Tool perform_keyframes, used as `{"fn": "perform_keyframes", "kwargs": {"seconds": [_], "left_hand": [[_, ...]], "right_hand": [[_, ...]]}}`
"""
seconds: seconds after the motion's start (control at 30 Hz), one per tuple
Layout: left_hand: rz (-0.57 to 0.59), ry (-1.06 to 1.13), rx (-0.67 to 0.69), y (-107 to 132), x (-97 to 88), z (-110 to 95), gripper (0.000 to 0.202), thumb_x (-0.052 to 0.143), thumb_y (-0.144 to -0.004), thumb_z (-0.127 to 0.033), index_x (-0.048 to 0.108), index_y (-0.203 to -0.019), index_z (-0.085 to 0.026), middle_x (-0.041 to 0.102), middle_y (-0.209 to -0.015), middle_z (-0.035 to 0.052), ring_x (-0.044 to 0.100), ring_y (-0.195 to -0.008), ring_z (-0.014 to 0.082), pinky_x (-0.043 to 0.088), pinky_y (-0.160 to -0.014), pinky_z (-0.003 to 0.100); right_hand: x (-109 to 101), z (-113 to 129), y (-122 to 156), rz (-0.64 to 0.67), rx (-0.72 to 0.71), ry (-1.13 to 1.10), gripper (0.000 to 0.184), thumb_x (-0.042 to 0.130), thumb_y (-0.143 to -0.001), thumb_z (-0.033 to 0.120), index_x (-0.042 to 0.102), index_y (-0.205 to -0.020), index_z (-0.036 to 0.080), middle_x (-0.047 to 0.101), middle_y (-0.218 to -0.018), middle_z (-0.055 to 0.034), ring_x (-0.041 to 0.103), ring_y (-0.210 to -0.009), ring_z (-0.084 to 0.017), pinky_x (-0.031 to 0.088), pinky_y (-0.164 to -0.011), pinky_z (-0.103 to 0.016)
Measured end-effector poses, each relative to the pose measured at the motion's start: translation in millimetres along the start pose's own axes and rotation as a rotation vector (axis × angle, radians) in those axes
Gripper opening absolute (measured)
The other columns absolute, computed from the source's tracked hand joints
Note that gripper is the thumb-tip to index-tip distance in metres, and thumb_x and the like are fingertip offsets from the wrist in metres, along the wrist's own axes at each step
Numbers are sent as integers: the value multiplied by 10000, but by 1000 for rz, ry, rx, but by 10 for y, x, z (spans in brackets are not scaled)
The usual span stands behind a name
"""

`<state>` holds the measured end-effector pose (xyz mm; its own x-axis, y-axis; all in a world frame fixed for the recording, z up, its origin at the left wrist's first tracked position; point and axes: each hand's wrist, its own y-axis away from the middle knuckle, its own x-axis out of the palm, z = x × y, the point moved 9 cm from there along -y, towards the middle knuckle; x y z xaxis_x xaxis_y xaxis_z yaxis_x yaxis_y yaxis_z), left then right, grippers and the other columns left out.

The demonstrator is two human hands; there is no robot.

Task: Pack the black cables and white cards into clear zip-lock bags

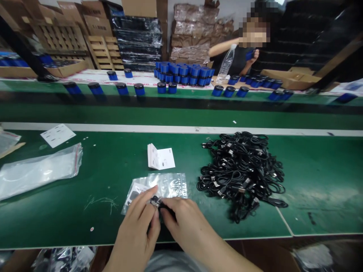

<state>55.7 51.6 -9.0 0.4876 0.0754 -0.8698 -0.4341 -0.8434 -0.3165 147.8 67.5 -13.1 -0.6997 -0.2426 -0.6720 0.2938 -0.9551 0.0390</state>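
My left hand [138, 221] is closed, thumb and fingers pinching a small black cable [155, 201] with a shiny end, seemingly a USB cable. Closed around the same cable from the other side is my right hand [185, 221]; its fingertips are partly hidden. Just beyond my fingers, clear zip bags [167, 183] lie flat, one with a printed white paper inside. A folded white leaflet [164, 158] stands partly open behind the bags. To the right of my hands spreads a big heap of black USB cables [241, 170].
At the left lie a stack of clear plastic bags [42, 170] and a white printed sheet [58, 135]. Blue jars with black lids [184, 73] stand along the far side of the green table [107, 223]. Across it a person [241, 56] holds a blue jar beside a plastic bottle [227, 64].
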Motion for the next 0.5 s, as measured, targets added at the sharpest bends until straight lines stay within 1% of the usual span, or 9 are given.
{"fn": "perform_keyframes", "kwargs": {"seconds": [0.07,0.1,0.13,0.2,0.27,0.33,0.43,0.5], "left_hand": [[0,-7,10,-1,-7,-23,133,399,-894,-116,491,-884,-211,503,-1297,113,460,-1201,231,453,-933,377],[-11,-3,-3,-4,-23,-16,138,390,-897,-113,485,-882,-212,492,-1306,115,448,-1213,232,446,-944,384],[-21,3,-16,-7,-39,-7,144,382,-901,-109,477,-870,-213,480,-1314,115,439,-1221,232,441,-949,390],[-24,11,-7,-13,-58,-20,156,374,-901,-101,465,-849,-217,460,-1327,117,424,-1235,232,441,-950,394],[-20,4,21,-14,-68,-50,158,381,-894,-93,457,-832,-217,447,-1334,124,411,-1247,233,446,-947,388],[-19,-9,58,-11,-75,-88,151,397,-882,-84,455,-828,-212,438,-1339,134,400,-1257,236,444,-952,385],[-39,-21,94,-7,-89,-137,153,402,-866,-65,455,-829,-203,426,-1345,149,372,-1280,250,423,-970,393],[-49,-24,121,-10,-90,-185,157,404,-854,-54,456,-825,-199,409,-1357,155,341,-1303,262,403,-986,400]], "right_hand": [[-10,17,31,49,-22,-111,165,496,-813,58,605,-831,180,644,-729,-3,596,-644,-144,459,-615,-238],[1,26,55,97,-39,-191,187,519,-792,56,598,-905,182,639,-783,-4,589,-661,-137,467,-615,-228],[15,28,82,149,-51,-275,249,536,-775,52,585,-979,187,634,-838,-6,585,-674,-130,473,-607,-216],[33,-3,128,228,-46,-430,324,533,-778,51,568,-1064,199,629,-902,-6,587,-691,-120,482,-595,-201],[30,-54,148,262,-23,-556,273,498,-822,61,598,-1033,202,643,-886,2,597,-727,-120,490,-634,-207],[31,-80,148,288,-11,-598,248,484,-832,52,633,-970,194,657,-830,9,601,-742,-126,487,-660,-216],[33,-111,125,282,36,-519,291,464,-796,10,663,-892,198,665,-748,21,573,-602,-105,453,-553,-193],[12,-141,93,205,90,-455,300,454,-773,-5,669,-799,203,662,-690,33,523,-492,-82,413,-493,-185]]}}
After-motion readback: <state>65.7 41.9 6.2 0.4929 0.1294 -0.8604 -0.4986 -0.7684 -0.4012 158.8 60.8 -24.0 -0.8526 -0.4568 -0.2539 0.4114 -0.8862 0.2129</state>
